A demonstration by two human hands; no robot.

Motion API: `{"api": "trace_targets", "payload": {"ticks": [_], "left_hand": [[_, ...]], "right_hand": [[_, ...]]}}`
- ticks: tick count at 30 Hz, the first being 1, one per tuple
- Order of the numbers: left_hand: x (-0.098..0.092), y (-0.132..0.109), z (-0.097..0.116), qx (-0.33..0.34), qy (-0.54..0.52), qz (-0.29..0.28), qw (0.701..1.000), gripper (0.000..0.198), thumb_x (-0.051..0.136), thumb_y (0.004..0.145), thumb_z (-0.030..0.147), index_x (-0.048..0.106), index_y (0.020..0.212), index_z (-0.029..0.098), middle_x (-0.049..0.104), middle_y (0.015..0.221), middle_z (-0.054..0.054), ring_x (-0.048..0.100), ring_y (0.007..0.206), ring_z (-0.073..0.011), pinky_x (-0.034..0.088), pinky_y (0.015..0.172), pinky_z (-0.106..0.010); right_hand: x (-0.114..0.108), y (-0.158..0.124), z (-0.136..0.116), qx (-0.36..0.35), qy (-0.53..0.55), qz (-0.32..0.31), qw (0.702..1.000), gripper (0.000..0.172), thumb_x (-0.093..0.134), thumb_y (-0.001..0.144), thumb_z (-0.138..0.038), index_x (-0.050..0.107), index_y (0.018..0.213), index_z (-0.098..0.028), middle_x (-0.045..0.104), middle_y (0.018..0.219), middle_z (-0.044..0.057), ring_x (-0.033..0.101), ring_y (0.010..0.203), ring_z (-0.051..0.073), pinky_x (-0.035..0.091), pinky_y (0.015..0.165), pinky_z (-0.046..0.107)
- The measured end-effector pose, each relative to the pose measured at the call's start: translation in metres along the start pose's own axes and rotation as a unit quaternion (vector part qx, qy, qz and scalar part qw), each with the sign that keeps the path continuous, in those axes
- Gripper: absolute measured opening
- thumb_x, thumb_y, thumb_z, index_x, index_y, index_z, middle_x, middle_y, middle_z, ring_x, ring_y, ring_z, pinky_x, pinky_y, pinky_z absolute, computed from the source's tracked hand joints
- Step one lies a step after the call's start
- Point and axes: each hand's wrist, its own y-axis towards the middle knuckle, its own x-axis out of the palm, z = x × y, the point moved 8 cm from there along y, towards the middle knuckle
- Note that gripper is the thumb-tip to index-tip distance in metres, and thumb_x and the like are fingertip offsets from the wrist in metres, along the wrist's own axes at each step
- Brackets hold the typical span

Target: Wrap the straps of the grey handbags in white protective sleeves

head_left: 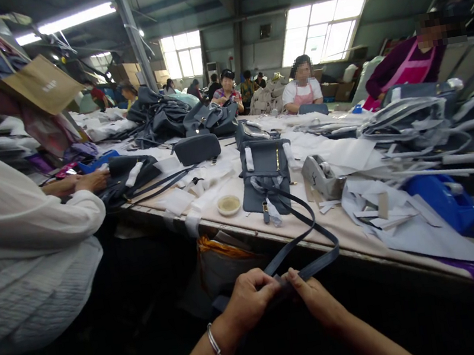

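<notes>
A dark blue-grey bag lies on the table in front of me, with a gold zipper and white wrapping on its upper parts. Its long strap loops over the table edge toward me. My left hand, with a silver bangle at the wrist, pinches the strap between thumb and fingers. Close beside it, my right hand is closed on the same strap. Both hands are in front of the table edge, their fingertips nearly touching. What lies right between the fingertips is too dark to make out.
Right of the bag stands a grey tape dispenser; farther right is a blue one beside paper scraps. A small bowl sits near the edge. At left, a co-worker's hands touch another dark bag. More bags are piled behind.
</notes>
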Motion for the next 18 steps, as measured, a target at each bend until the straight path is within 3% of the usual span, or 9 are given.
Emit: {"api": "trace_targets", "payload": {"ticks": [3,6,8,10,12,15,18], "left_hand": [[0.010,-0.001,0.006,0.029,-0.009,-0.033,0.999,0.021,0.064,0.082,0.030,0.074,0.074,0.015,0.067,0.079,-0.004,0.060,0.077,-0.0171,0.045,0.073,-0.026],[0.016,-0.004,0.014,0.061,-0.025,-0.047,0.997,0.014,0.066,0.079,0.026,0.073,0.076,0.014,0.069,0.083,-0.004,0.062,0.083,-0.0184,0.046,0.078,-0.027],[0.016,-0.006,0.017,0.080,-0.034,-0.058,0.995,0.013,0.068,0.079,0.027,0.074,0.081,0.015,0.070,0.091,-0.006,0.063,0.093,-0.0213,0.047,0.085,-0.029],[0.013,-0.009,0.016,0.095,-0.077,-0.073,0.990,0.024,0.068,0.081,0.030,0.073,0.101,0.017,0.068,0.111,-0.009,0.060,0.109,-0.0248,0.044,0.097,-0.034],[0.009,-0.012,0.010,0.100,-0.151,-0.087,0.980,0.042,0.066,0.084,0.032,0.062,0.124,0.021,0.062,0.127,-0.011,0.056,0.119,-0.0260,0.041,0.102,-0.038],[0.002,-0.012,-0.008,0.063,-0.220,-0.077,0.970,0.062,0.067,0.083,0.031,0.046,0.139,0.020,0.065,0.117,-0.012,0.063,0.104,-0.0232,0.049,0.090,-0.036],[-0.003,-0.011,-0.025,0.009,-0.193,-0.039,0.980,0.057,0.067,0.081,0.026,0.049,0.134,0.015,0.069,0.099,-0.009,0.066,0.087,-0.0191,0.051,0.078,-0.031]], "right_hand": [[0.012,0.004,0.007,0.089,0.226,-0.038,0.969,0.051,0.062,0.081,-0.064,0.072,0.100,-0.018,0.072,0.098,0.008,0.065,0.095,0.025,0.050,0.082,0.035],[0.023,0.013,0.011,0.125,0.385,-0.009,0.914,0.028,0.072,0.081,-0.042,0.072,0.091,-0.015,0.075,0.094,0.009,0.068,0.090,0.022,0.051,0.088,0.035],[0.025,0.019,0.014,0.118,0.420,0.031,0.899,0.016,0.074,0.078,-0.031,0.071,0.081,-0.015,0.075,0.089,0.008,0.069,0.084,0.021,0.053,0.086,0.034],[0.026,0.023,0.015,0.102,0.434,0.046,0.894,0.013,0.074,0.078,-0.028,0.070,0.077,-0.015,0.075,0.084,0.007,0.069,0.079,0.021,0.054,0.082,0.034],[0.026,0.024,0.013,0.091,0.445,0.048,0.890,0.014,0.074,0.078,-0.028,0.069,0.076,-0.016,0.074,0.077,0.005,0.068,0.074,0.019,0.055,0.077,0.032],[0.024,0.022,0.009,0.089,0.447,0.040,0.889,0.014,0.075,0.078,-0.029,0.068,0.077,-0.017,0.074,0.079,0.005,0.069,0.078,0.020,0.055,0.077,0.033],[0.023,0.020,0.006,0.082,0.433,0.025,0.897,0.017,0.075,0.079,-0.032,0.068,0.081,-0.017,0.076,0.096,0.009,0.069,0.093,0.025,0.054,0.085,0.039]]}}
